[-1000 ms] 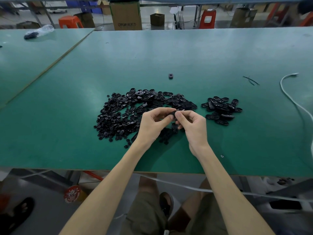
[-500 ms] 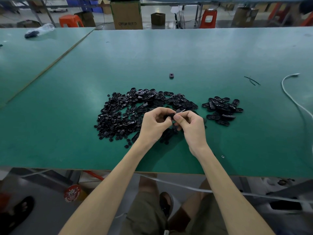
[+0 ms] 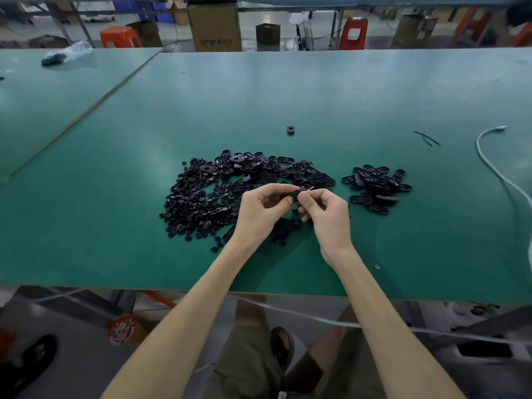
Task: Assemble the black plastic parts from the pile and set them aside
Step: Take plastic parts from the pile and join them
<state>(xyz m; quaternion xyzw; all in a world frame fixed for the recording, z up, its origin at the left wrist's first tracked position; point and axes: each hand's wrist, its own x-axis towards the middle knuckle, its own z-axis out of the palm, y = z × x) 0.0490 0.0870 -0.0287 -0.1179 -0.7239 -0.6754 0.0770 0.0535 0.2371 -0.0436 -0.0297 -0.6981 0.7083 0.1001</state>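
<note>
A green workbench (image 3: 115, 226) stretches out in front of me, with a cardboard box (image 3: 214, 24) on the floor past its far edge. The big pile (image 3: 207, 197) of loose black plastic parts lies mid-table, and I place everything else from it. My left hand (image 3: 259, 214) and right hand (image 3: 328, 217) meet just above the pile's near right edge, thumbs and fingertips of both pinched onto one small black part (image 3: 293, 195) held between them, clear of the table. Whether it is one piece or two pressed together I cannot tell. Right of the pile, separated by a strip of bare green, sits the smaller heap (image 3: 377, 188) of oval pieces. Beyond the pile lies a lone black piece (image 3: 290, 129). Well to the pile's right a white cable (image 3: 489, 165) curves across the bench.
</note>
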